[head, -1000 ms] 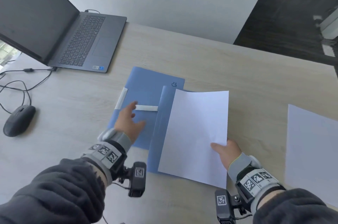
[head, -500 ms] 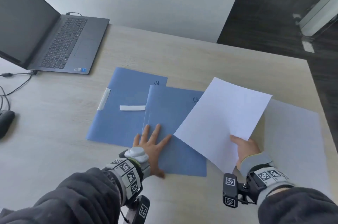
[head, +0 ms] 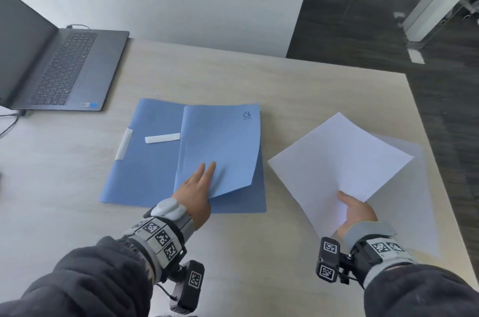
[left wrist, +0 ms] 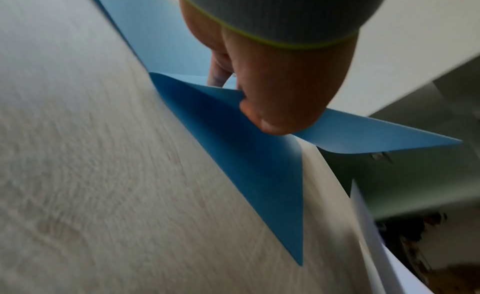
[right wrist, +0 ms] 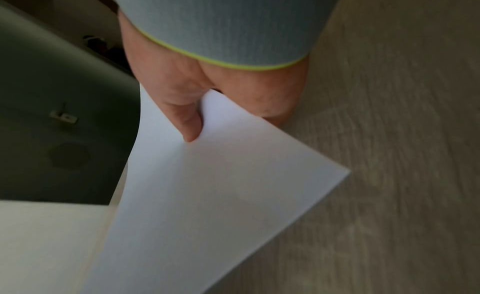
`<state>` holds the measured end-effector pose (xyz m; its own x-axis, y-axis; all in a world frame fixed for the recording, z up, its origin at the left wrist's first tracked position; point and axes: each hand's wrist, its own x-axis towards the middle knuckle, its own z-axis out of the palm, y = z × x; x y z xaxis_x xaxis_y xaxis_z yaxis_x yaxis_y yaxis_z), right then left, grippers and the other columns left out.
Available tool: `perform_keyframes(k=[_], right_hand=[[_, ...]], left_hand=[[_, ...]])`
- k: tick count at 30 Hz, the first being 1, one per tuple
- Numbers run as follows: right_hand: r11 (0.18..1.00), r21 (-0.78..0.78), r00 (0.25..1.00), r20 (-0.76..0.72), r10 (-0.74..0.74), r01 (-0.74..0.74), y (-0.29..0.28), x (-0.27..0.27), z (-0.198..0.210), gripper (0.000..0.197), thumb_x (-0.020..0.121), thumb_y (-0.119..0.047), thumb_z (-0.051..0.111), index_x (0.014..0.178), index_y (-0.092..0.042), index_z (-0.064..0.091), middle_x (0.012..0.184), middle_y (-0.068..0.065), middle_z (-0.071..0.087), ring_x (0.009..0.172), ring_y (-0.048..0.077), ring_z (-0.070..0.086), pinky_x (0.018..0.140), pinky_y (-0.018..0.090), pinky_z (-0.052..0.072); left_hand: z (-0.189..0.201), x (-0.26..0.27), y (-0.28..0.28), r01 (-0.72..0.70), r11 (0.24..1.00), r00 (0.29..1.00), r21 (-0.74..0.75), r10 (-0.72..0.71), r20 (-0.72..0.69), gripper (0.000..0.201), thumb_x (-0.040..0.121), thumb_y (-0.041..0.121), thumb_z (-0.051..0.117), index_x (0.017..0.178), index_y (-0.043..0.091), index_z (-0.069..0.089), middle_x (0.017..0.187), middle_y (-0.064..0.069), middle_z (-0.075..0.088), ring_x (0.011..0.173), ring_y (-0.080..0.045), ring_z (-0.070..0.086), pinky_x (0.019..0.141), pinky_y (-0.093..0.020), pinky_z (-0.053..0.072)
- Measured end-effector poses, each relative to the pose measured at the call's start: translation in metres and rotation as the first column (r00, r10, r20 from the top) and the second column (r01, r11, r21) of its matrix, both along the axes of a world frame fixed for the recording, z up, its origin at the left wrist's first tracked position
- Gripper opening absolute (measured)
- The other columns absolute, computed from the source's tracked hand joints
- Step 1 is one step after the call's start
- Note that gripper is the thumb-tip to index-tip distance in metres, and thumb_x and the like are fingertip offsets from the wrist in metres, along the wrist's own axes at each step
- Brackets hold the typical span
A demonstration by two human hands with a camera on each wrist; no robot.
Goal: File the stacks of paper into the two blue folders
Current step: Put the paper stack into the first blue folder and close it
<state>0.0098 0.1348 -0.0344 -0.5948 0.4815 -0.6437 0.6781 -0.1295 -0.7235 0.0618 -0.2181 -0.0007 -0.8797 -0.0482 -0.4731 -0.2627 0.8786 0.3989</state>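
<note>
Two blue folders lie side by side, overlapping. The left folder (head: 145,161) is closed and flat. My left hand (head: 201,182) pinches the near edge of the right folder's cover (head: 223,145), fingers on top and thumb under it, and the cover's near right corner is raised off the back leaf (head: 248,200). The left wrist view shows that hand (left wrist: 272,93) holding the bent cover (left wrist: 363,134) up. My right hand (head: 353,210) grips a white paper stack (head: 337,161) by its near corner, thumb on top, lifted above the table to the right of the folders; the right wrist view shows the stack (right wrist: 207,195).
A second paper stack (head: 417,202) lies flat at the table's right edge, partly under the held one. An open laptop (head: 64,70) stands at the back left. White label strips (head: 162,138) sit on the left folder. The table edge (head: 427,161) runs close on the right.
My left hand went from pressing flat on the right folder to lifting its cover's near corner. My right hand carried the paper stack rightward, off the folder.
</note>
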Motion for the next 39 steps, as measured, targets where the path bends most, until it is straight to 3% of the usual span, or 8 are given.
perform_keyframes(k=[4, 7, 9, 12, 17, 29, 34, 39], right_hand=[[0.992, -0.072, 0.993, -0.060, 0.100, -0.104, -0.017, 0.004, 0.001, 0.018, 0.085, -0.004, 0.066, 0.103, -0.005, 0.067, 0.100, 0.013, 0.066, 0.076, 0.028, 0.061, 0.069, 0.034, 0.050], [0.957, -0.045, 0.958, -0.049, 0.284, -0.286, -0.036, 0.002, -0.004, 0.014, 0.086, -0.002, 0.065, 0.100, 0.000, 0.068, 0.084, 0.013, 0.067, 0.071, 0.028, 0.063, 0.071, 0.036, 0.051], [0.921, -0.032, 0.921, -0.052, 0.387, -0.388, -0.050, -0.004, -0.004, 0.007, 0.087, -0.002, 0.064, 0.092, -0.003, 0.070, 0.083, 0.014, 0.068, 0.072, 0.028, 0.064, 0.074, 0.038, 0.053], [0.853, -0.012, 0.852, -0.046, 0.521, -0.522, -0.079, -0.015, -0.006, 0.013, 0.086, -0.006, 0.066, 0.080, -0.017, 0.070, 0.087, 0.012, 0.071, 0.083, 0.034, 0.068, 0.086, 0.049, 0.054], [0.767, 0.036, 0.764, -0.057, 0.642, -0.641, -0.120, -0.037, 0.003, 0.019, 0.087, -0.006, 0.064, 0.076, -0.022, 0.067, 0.086, 0.009, 0.072, 0.086, 0.033, 0.067, 0.090, 0.048, 0.054], [0.648, 0.148, 0.653, -0.019, 0.757, -0.747, -0.195, -0.068, 0.009, 0.006, 0.069, -0.015, 0.067, 0.072, -0.020, 0.067, 0.085, 0.012, 0.072, 0.085, 0.040, 0.070, 0.086, 0.053, 0.056], [0.607, 0.186, 0.618, 0.005, 0.786, -0.773, -0.209, -0.069, 0.010, 0.022, 0.078, -0.005, 0.064, 0.068, -0.024, 0.066, 0.084, 0.013, 0.069, 0.093, 0.044, 0.068, 0.085, 0.051, 0.054], [0.608, 0.196, 0.623, 0.020, 0.782, -0.769, -0.209, -0.071, 0.006, 0.020, 0.081, -0.005, 0.063, 0.071, -0.022, 0.065, 0.081, 0.011, 0.068, 0.081, 0.036, 0.066, 0.080, 0.044, 0.054]], left_hand=[[0.000, 0.005, -0.001, -0.139, 0.977, 0.981, 0.163, 0.158, -0.110, 0.058, 0.093, 0.031, 0.036, 0.149, 0.015, 0.034, 0.160, -0.003, 0.032, 0.147, -0.023, 0.028, 0.114, -0.025, 0.018], [-0.007, 0.015, -0.008, -0.275, 0.912, 0.939, 0.305, 0.323, -0.118, 0.047, 0.103, 0.027, 0.036, 0.150, 0.026, 0.035, 0.161, 0.008, 0.030, 0.152, -0.022, 0.018, 0.119, -0.027, 0.011], [-0.011, 0.023, -0.015, -0.355, 0.846, 0.903, 0.396, 0.421, -0.090, 0.049, 0.101, 0.038, 0.037, 0.149, 0.032, 0.036, 0.160, 0.003, 0.033, 0.149, -0.024, 0.026, 0.122, -0.039, 0.021], [-0.008, 0.029, -0.025, -0.546, 0.714, 0.795, 0.438, 0.607, 0.001, 0.063, 0.084, 0.063, 0.030, 0.124, 0.023, 0.058, 0.123, -0.009, 0.065, 0.115, -0.033, 0.057, 0.093, -0.039, 0.043], [-0.002, 0.032, -0.041, -0.623, 0.600, 0.705, 0.502, 0.708, 0.028, 0.047, 0.074, 0.064, 0.038, 0.081, 0.021, 0.057, 0.085, -0.005, 0.058, 0.080, -0.024, 0.046, 0.079, -0.039, 0.040], [-0.004, 0.045, -0.063, -0.653, 0.652, 0.710, 0.385, 0.704, 0.011, 0.023, 0.072, 0.038, 0.037, 0.068, 0.015, 0.037, 0.066, -0.003, 0.038, 0.063, -0.021, 0.030, 0.061, -0.036, 0.029], [-0.006, 0.042, -0.063, -0.659, 0.651, 0.695, 0.377, 0.718, -0.025, 0.021, 0.068, 0.034, 0.036, 0.067, 0.013, 0.038, 0.067, -0.006, 0.038, 0.066, -0.022, 0.029, 0.062, -0.035, 0.028], [-0.004, 0.044, -0.067, -0.642, 0.669, 0.718, 0.373, 0.696, -0.012, 0.019, 0.067, 0.033, 0.038, 0.059, 0.018, 0.030, 0.058, 0.001, 0.033, 0.058, -0.022, 0.027, 0.059, -0.035, 0.028]])
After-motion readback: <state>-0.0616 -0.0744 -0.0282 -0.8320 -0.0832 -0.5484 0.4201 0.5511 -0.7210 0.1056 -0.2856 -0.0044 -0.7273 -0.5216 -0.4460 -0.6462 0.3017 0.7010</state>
